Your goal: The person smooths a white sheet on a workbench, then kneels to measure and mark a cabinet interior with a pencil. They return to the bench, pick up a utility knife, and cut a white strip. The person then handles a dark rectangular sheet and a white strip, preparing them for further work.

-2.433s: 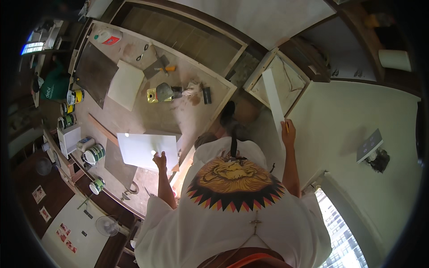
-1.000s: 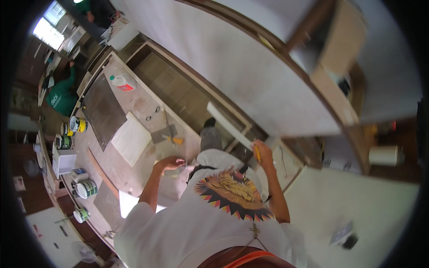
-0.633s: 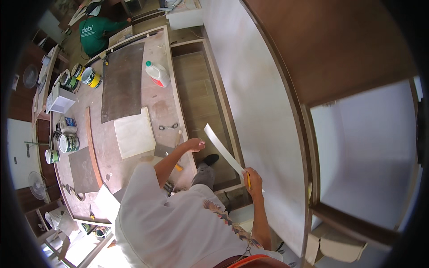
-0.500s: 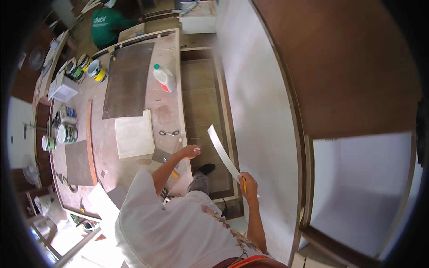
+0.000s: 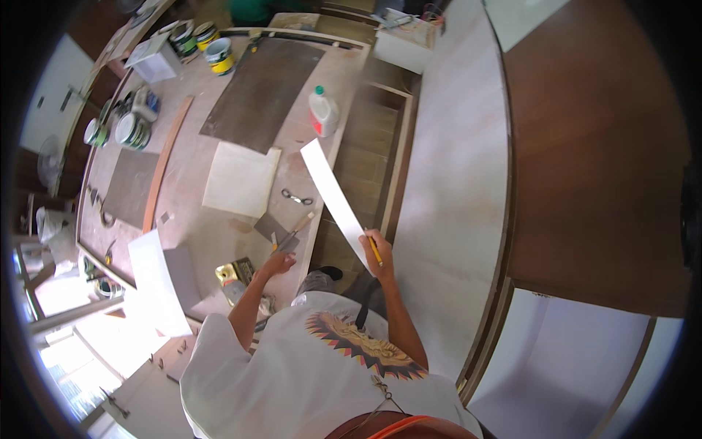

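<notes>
My right hand [image 5: 376,254] grips a long white strip [image 5: 329,188] together with a yellow pencil [image 5: 373,247]. The strip slants up over the edge of the dusty worktable [image 5: 190,183]. My left hand [image 5: 279,262] hangs by that edge, fingers loosely bent, nothing visible in it; I cannot tell whether it touches anything. Just beyond it lie a dark square plate [image 5: 270,228] and a wooden-handled tool [image 5: 300,225]. Scissors [image 5: 297,197] and a cream sheet [image 5: 238,183] lie farther up. A metal can [image 5: 230,274] is left of my left hand, near a white panel [image 5: 157,282].
White jug [image 5: 322,110], paint buckets [image 5: 219,58], a brown sheet [image 5: 259,91] and a wooden batten [image 5: 168,161] are on the table. An open floor frame [image 5: 404,139] lies beside a tall pale panel [image 5: 453,190]. A person in green [image 5: 248,11] is beyond the table.
My left hand released the white panel it held earliest and moved to the table's right edge. My view has swung round. The strip in my right hand now reaches toward the table.
</notes>
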`<state>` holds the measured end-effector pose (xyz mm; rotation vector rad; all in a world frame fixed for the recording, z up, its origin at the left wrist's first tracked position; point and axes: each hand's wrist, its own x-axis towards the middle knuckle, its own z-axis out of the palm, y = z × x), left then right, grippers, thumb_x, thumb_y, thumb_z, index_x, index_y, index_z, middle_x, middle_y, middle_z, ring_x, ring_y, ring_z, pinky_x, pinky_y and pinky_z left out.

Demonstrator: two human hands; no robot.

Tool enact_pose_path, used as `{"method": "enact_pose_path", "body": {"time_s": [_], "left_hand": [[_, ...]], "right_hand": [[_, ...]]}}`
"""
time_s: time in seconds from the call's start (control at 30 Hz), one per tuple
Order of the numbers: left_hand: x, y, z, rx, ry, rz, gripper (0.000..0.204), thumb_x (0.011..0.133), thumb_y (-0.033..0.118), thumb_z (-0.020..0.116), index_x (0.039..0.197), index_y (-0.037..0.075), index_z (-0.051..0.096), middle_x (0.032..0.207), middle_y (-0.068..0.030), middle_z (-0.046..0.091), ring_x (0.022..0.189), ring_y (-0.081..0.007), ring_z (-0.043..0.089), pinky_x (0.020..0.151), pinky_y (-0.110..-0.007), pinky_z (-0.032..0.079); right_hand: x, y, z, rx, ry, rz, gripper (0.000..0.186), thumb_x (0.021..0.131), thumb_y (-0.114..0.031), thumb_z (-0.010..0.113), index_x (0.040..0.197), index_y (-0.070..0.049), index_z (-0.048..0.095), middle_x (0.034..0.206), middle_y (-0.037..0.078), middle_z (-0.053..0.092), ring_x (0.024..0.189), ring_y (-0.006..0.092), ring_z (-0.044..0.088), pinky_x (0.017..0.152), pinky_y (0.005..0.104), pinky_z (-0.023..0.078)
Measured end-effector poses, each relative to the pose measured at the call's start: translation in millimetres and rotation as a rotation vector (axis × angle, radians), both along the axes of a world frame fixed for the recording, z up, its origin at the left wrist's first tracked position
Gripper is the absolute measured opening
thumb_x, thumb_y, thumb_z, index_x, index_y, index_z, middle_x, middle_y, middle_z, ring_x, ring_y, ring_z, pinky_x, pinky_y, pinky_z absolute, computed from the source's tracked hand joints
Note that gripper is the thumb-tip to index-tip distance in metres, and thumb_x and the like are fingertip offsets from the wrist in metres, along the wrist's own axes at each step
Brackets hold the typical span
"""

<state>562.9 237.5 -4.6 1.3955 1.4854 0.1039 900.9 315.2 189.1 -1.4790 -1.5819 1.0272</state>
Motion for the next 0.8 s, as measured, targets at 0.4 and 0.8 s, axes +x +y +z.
{"method": "enact_pose_path", "body": {"time_s": [0.4,0.8], "left_hand": [[64,56,167,0.306,-0.766,0.914,0.059,0.103,0.037,0.058,0.146,-0.001,0.045,0.13,-0.0148,0.062,0.119,-0.0243,0.062,0.104,-0.037,0.048],[94,-44,146,0.712,-0.706,1.728,0.063,0.1,0.035,0.064,0.15,0.008,0.036,0.111,-0.0111,0.07,0.096,-0.017,0.069,0.074,-0.029,0.055]], "right_hand": [[-31,75,-23,-0.238,0.258,0.461,0.019,0.098,-0.022,0.062,0.098,-0.003,0.064,0.075,-0.006,0.047,0.07,0.0035,0.041,0.061,0.0236,0.038],[-109,88,-32,-0.083,-0.119,1.229,0.02,0.099,-0.021,0.064,0.105,-0.002,0.064,0.09,0.0,0.06,0.084,0.0096,0.052,0.076,0.0272,0.045]]}}
